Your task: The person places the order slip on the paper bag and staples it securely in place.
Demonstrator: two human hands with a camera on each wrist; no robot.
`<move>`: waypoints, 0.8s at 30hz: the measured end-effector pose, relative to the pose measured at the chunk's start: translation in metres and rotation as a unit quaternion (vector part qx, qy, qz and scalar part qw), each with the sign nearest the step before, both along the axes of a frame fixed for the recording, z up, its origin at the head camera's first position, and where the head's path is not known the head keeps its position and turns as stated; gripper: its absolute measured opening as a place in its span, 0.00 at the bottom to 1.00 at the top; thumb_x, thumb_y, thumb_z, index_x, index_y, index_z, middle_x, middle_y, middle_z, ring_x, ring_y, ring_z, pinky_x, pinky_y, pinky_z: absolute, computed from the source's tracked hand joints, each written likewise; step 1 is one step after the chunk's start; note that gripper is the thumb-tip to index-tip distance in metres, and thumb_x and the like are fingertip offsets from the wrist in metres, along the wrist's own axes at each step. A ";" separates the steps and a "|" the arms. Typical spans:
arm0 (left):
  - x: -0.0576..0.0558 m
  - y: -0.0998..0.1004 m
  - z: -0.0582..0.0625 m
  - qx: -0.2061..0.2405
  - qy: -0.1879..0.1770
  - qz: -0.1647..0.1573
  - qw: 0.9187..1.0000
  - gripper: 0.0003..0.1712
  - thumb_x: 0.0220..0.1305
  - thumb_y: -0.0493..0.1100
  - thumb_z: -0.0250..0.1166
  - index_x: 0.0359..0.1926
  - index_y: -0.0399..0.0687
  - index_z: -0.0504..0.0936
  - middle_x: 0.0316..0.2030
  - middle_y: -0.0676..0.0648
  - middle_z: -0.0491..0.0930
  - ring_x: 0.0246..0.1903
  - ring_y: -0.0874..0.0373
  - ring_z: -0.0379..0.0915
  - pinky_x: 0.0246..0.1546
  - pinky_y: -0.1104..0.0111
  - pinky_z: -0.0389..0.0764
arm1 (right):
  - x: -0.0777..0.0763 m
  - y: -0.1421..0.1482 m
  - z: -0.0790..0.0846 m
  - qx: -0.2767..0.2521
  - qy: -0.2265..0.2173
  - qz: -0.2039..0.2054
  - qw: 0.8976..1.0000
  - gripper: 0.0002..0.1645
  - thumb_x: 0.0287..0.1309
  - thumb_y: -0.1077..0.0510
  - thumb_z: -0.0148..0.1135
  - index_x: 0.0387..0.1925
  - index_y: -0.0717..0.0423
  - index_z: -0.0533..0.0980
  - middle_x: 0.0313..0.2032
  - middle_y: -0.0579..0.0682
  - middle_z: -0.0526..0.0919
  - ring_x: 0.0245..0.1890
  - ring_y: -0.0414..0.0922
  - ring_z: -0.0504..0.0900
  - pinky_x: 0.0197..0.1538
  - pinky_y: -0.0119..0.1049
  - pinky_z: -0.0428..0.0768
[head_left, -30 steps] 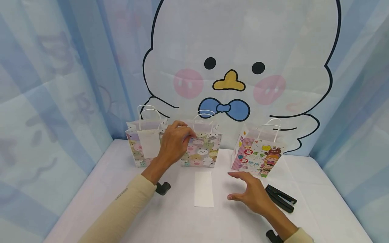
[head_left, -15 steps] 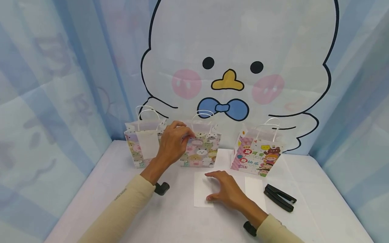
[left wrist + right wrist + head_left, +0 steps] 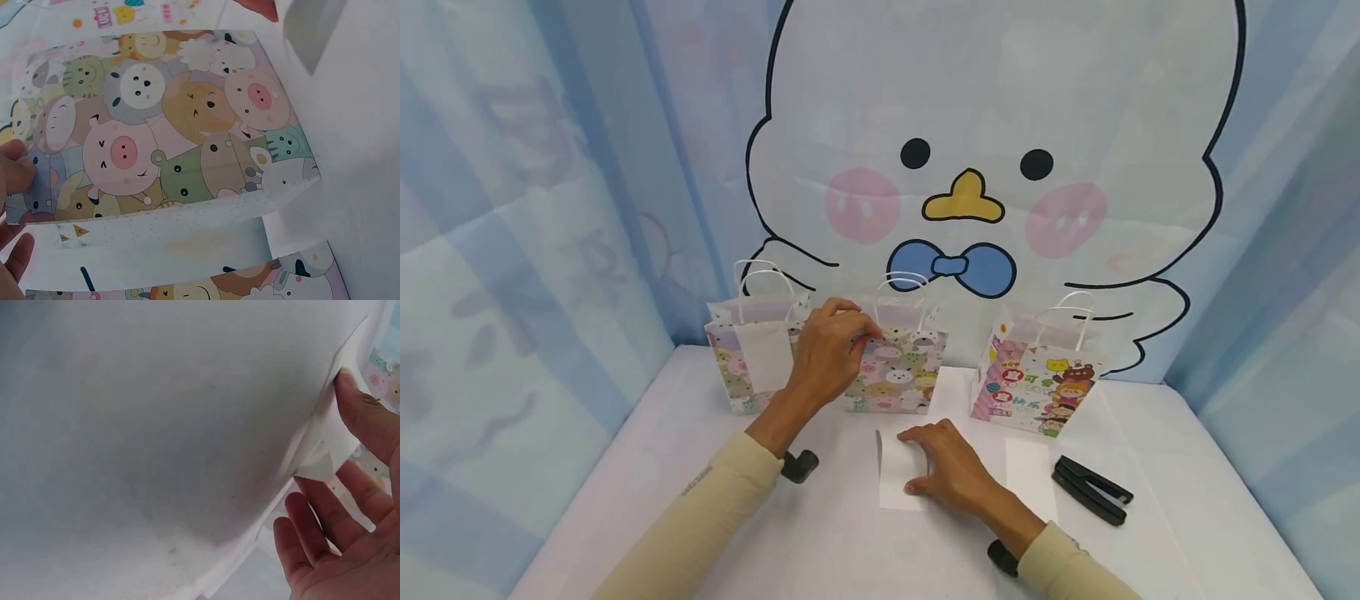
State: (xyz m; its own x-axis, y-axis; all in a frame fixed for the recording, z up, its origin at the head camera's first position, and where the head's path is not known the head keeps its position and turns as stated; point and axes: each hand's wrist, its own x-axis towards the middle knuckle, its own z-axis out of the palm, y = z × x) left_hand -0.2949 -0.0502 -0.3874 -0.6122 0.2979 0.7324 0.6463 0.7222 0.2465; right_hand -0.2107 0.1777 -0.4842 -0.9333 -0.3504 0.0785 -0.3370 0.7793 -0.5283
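Observation:
In the head view my left hand (image 3: 829, 350) pinches the upper left edge of the middle paper bag (image 3: 898, 379), which stands upright and is printed with cartoon animals. The left wrist view shows thumb and fingertips at that edge of the animal-print bag (image 3: 144, 125). My right hand (image 3: 953, 467) holds a white paper strip (image 3: 893, 483) in front of this bag. Seen from the right wrist, the thumb and a finger of the hand (image 3: 362, 506) squeeze opposite edges of the strip (image 3: 340, 431), which bows up from the white table.
A similar animal-print bag (image 3: 730, 358) with a white strip on its front stands at the left. A colourful bag (image 3: 1037, 387) stands at the right. Another white strip (image 3: 1030, 475) lies beside a black stapler (image 3: 1090, 492). A printed curtain (image 3: 962, 83) hangs behind.
My right hand has moved left from beside the other strip to the middle strip and gripped it, bending the paper upward. The left hand stays at the middle bag.

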 end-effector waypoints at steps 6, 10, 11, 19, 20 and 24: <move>0.003 0.000 0.001 0.004 -0.001 0.009 1.000 0.06 0.66 0.33 0.73 0.38 0.50 0.91 0.36 0.50 0.92 0.54 0.51 0.80 0.57 0.56 0.82 | 0.004 -0.005 0.003 -0.033 -0.040 -0.018 0.998 0.39 0.45 0.64 0.85 0.61 0.44 0.82 0.49 0.47 0.84 0.44 0.43 0.76 0.50 0.41 0.76; 0.003 0.002 0.002 0.005 0.004 0.007 1.000 0.06 0.66 0.33 0.74 0.39 0.49 0.91 0.36 0.49 0.92 0.53 0.51 0.80 0.56 0.56 0.82 | 0.006 -0.006 0.002 -0.072 -0.046 -0.042 0.995 0.35 0.45 0.69 0.83 0.57 0.45 0.85 0.56 0.51 0.84 0.42 0.44 0.76 0.46 0.36 0.77; 0.003 0.002 0.002 0.004 0.003 0.008 1.000 0.06 0.66 0.33 0.74 0.39 0.49 0.91 0.36 0.50 0.92 0.53 0.51 0.80 0.56 0.56 0.82 | 0.007 -0.006 0.001 -0.079 -0.046 -0.048 0.995 0.35 0.44 0.70 0.83 0.56 0.45 0.85 0.57 0.52 0.84 0.41 0.44 0.76 0.44 0.34 0.77; 0.002 0.001 0.000 0.003 0.008 0.005 1.000 0.06 0.66 0.33 0.74 0.38 0.50 0.91 0.36 0.50 0.91 0.53 0.51 0.80 0.54 0.56 0.82 | 0.010 -0.008 0.003 -0.125 -0.096 -0.116 0.981 0.35 0.47 0.70 0.81 0.55 0.39 0.87 0.60 0.56 0.77 0.40 0.45 0.77 0.40 0.34 0.79; 0.002 0.001 0.000 0.004 0.010 0.003 1.000 0.06 0.66 0.33 0.74 0.38 0.50 0.91 0.35 0.50 0.91 0.53 0.51 0.80 0.54 0.56 0.82 | 0.009 -0.007 0.003 -0.131 -0.100 -0.123 0.979 0.34 0.47 0.70 0.82 0.54 0.39 0.88 0.55 0.56 0.79 0.40 0.45 0.77 0.40 0.35 0.79; 0.002 0.002 0.001 0.004 0.013 -0.001 1.000 0.07 0.66 0.33 0.73 0.37 0.50 0.91 0.35 0.49 0.91 0.53 0.51 0.80 0.53 0.56 0.82 | 0.009 -0.007 0.006 -0.161 -0.111 -0.132 0.972 0.29 0.49 0.71 0.80 0.52 0.45 0.89 0.40 0.54 0.80 0.38 0.45 0.75 0.39 0.33 0.75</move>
